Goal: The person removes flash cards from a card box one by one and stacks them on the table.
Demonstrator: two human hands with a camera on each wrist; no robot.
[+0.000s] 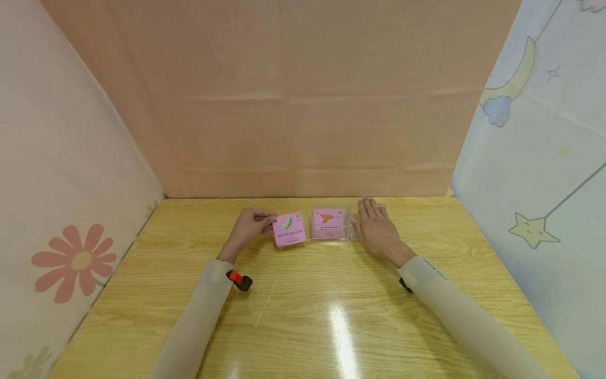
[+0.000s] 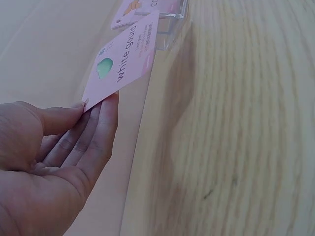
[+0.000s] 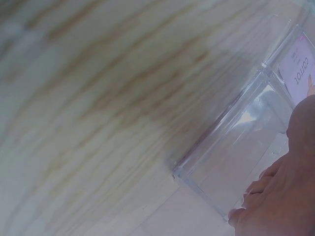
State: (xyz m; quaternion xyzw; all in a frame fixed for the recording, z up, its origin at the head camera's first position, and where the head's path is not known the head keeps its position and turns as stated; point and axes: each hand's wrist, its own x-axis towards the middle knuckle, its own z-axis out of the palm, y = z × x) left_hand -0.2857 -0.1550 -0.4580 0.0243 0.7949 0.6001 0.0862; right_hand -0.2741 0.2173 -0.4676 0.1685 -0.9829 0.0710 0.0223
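Observation:
Between thumb and fingers my left hand pinches the left edge of a pink "white gourd" card. The left wrist view has this card tilted, its printed face showing a green gourd. Just right of it, a clear plastic box contains a pink "carrot" card. My right hand rests with straight fingers over the clear plastic part joined to the box's right side. That hand hides much of this part in the head view; the right wrist view shows its near edge.
The wooden table meets a peach backdrop right behind the box. Pale printed panels stand at the left and right. A light streak shines on the tabletop in front.

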